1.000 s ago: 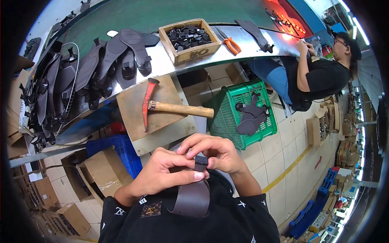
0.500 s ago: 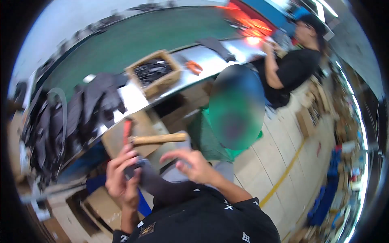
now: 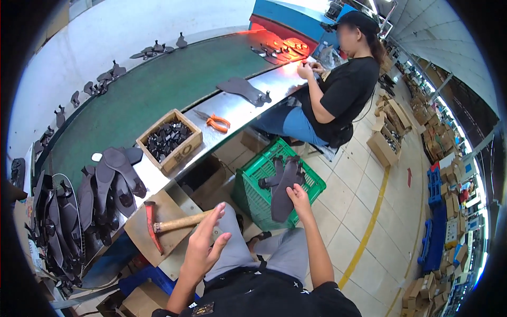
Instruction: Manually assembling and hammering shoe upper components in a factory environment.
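My right hand (image 3: pixel 300 201) grips the edge of a dark grey sandal sole (image 3: pixel 285 198) over the green plastic crate (image 3: pixel 253 203) on the floor. Behind it, other dark strap-like parts show at the top of the crate, partly covered. My left hand (image 3: pixel 205 242) is raised with nothing in it, its fingers stretched out and the thumb apart. Just beyond it lies a hammer with a red head (image 3: pixel 151 226) and a wooden handle (image 3: pixel 179 222), resting on a brown board (image 3: pixel 138 227). The fingertips overlap the handle's end in view; whether they touch cannot be told.
A wooden box (image 3: pixel 182 150) of small black parts and orange-handled pliers (image 3: pixel 215 122) stand on the metal bench edge. Dark soles (image 3: pixel 113 177) pile up at left. A green conveyor belt (image 3: pixel 132 100) runs behind. A co-worker (image 3: pixel 348 87) sits at the right end.
The sole has gone from my left hand, beside the hammer, to my right hand over the crate. My left hand has opened. The view has shifted too.
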The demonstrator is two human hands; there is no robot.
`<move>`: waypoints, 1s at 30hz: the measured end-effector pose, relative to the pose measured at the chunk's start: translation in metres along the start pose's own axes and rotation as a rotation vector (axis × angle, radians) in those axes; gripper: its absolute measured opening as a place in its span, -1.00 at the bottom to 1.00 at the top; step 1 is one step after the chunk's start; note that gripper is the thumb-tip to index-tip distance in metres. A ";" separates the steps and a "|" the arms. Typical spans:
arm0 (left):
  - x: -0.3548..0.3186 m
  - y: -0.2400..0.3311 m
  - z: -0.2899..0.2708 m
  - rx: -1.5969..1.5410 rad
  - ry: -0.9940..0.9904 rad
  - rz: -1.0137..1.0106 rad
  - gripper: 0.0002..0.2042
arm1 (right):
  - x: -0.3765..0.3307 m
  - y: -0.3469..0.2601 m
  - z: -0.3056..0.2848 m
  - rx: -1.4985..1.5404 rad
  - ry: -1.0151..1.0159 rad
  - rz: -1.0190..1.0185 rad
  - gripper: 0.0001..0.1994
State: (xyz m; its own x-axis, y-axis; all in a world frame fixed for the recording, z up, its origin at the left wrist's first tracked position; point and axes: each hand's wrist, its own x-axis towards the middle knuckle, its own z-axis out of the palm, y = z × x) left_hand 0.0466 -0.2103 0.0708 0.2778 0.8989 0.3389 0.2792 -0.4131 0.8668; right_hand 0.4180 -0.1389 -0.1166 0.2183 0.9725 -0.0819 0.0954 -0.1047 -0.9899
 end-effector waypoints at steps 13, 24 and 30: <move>-0.037 -0.021 -0.039 -0.056 0.282 -0.335 -0.62 | 0.323 -0.104 0.101 -0.667 0.086 -0.645 -0.35; -0.021 -0.027 -0.036 0.360 0.433 -0.238 -0.07 | 0.047 -0.247 0.253 -0.220 -0.409 -0.640 -0.79; -0.023 -0.016 -0.054 0.291 0.447 0.404 -0.48 | -0.053 -0.285 0.222 0.210 -1.366 -1.078 -0.55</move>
State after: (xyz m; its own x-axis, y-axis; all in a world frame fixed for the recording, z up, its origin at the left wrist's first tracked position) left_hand -0.0140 -0.2167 0.0691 0.0229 0.6131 0.7897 0.4872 -0.6966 0.5267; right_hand 0.1631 -0.1147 0.1437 -0.7636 0.0570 0.6432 -0.5054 0.5672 -0.6502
